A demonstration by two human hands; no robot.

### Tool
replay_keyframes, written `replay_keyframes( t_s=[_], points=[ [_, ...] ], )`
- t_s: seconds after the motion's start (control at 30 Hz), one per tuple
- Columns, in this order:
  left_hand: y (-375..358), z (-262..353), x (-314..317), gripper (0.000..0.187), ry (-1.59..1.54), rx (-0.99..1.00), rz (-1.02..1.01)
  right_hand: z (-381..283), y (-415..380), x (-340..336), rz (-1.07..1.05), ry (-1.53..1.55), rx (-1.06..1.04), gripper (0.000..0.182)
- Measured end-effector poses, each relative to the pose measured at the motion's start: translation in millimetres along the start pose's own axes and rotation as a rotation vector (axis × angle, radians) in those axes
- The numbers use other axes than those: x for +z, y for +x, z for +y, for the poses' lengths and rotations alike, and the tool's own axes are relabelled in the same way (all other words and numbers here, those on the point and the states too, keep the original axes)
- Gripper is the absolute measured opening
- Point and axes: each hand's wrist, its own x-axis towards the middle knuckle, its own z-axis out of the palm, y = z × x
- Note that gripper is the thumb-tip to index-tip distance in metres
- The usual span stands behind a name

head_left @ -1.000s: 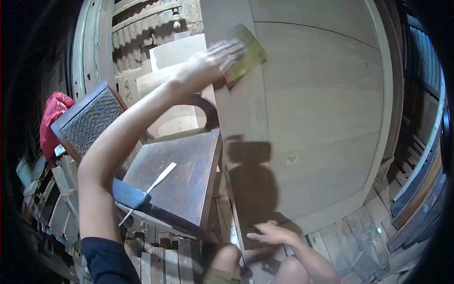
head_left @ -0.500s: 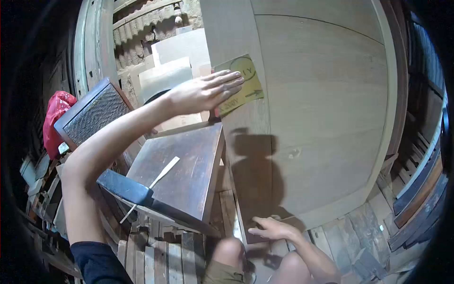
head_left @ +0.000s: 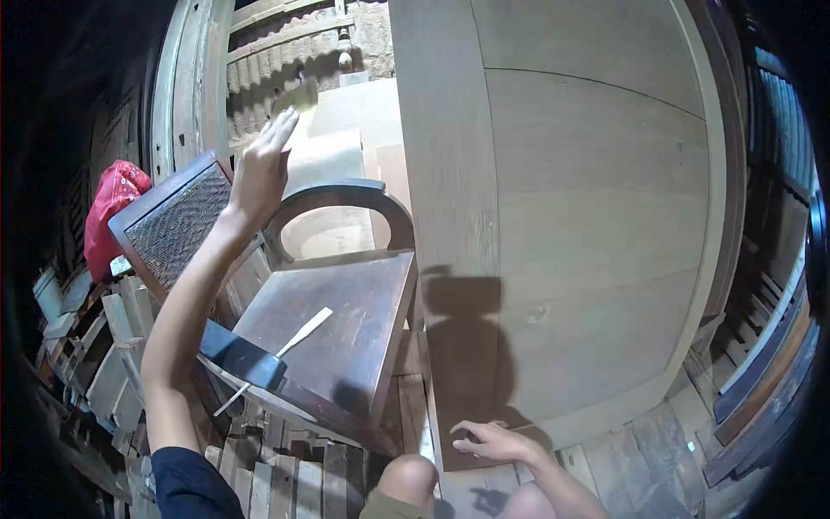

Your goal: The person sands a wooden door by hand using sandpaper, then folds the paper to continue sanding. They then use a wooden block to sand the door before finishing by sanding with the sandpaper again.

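Observation:
My left hand (head_left: 264, 164) is raised at the upper left, fingers stretched, with a yellowish printed sheet (head_left: 296, 97) at its fingertips, blurred by motion. The grip on the sheet is partly hidden. Low in the view, my right hand (head_left: 494, 441) lies at the bottom edge of the large wooden panel (head_left: 596, 199), fingers slightly apart and holding nothing. Left of the panel stands a dark wooden chair (head_left: 333, 303) with a curved armrest. A blue-black block (head_left: 242, 353) and a pale flat stick (head_left: 304, 332) rest on its near side.
A woven backrest (head_left: 179, 227) leans at the left beside a red bag (head_left: 115, 212). Wooden slats (head_left: 298, 480) form the floor below the chair. Curved boards (head_left: 769, 381) are stacked at the right. Pale sheets (head_left: 363, 117) stand behind the chair.
My left hand has moved left and up, off the panel, with the yellowish sheet. The chair's armrest has come into view. My right hand stays near the panel's bottom edge.

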Motion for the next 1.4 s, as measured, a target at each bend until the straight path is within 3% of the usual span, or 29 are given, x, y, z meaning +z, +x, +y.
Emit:
replay_keyframes(
  t_s=[0.13,0.3,0.37,0.5,0.6,0.63,0.67,0.73,0.77,0.87,0.9,1.0,1.1,1.13,1.17,1.2,1.27,1.33,1.4],
  points=[
    [-56,-13,9,0.052,0.006,-0.066,-0.104,16,7,9,-0.002,0.085,-0.075,0.050],
    [-100,-27,13,0.051,-0.032,-0.220,-0.254,14,2,4,-0.019,0.084,0.047,0.052],
    [-101,-29,12,0.043,-0.046,-0.244,-0.246,4,0,-4,-0.049,0.041,0.129,0.052],
    [-100,-15,13,0.030,-0.219,-0.359,-0.165,17,7,5,0.031,0.011,-0.013,0.052],
    [-105,-10,17,0.031,-0.266,-0.280,-0.177,15,8,6,0.054,0.004,-0.061,0.052],
    [-102,4,9,0.030,-0.435,-0.428,-0.245,14,8,5,0.047,-0.019,-0.053,0.051],
    [-104,7,15,0.029,-0.421,-0.344,-0.162,12,7,4,0.033,-0.020,-0.038,0.051],
    [-102,16,13,0.029,-0.422,-0.333,-0.214,4,-2,0,0.002,-0.017,-0.001,0.051],
    [-100,20,8,0.036,-0.404,-0.409,-0.342,1,-7,0,0.025,-0.015,-0.009,0.050],
    [-98,27,10,0.050,-0.179,-0.102,-0.177,17,-7,7,0.025,0.041,-0.032,0.052],
    [-90,36,2,0.062,-0.265,-0.158,-0.231,20,-7,8,0.014,0.023,-0.018,0.053],
    [-55,62,-5,0.069,-0.222,0.138,-0.053,24,-11,11,0.080,0.009,-0.067,0.054],
    [-23,101,3,0.073,-0.266,0.386,-0.054,48,7,20,0.067,-0.181,0.010,0.054],
    [-14,121,5,0.068,-0.311,0.520,-0.061,57,13,23,0.058,-0.276,0.052,0.053],
    [-5,136,-1,0.057,-0.134,0.704,-0.162,61,15,25,0.064,-0.325,0.021,0.054],
    [-2,147,11,0.054,-0.380,0.734,-0.233,50,9,21,0.068,-0.257,0.028,0.054],
    [-3,149,42,0.051,-0.464,0.678,-0.345,19,-9,12,0.071,-0.122,0.038,0.055],
    [36,112,69,0.048,-0.369,0.768,-0.212,29,-3,13,0.085,-0.054,-0.021,0.057],
    [85,74,70,0.047,0.086,0.528,0.031,34,-1,14,0.086,-0.061,0.004,0.066]
  ],
)
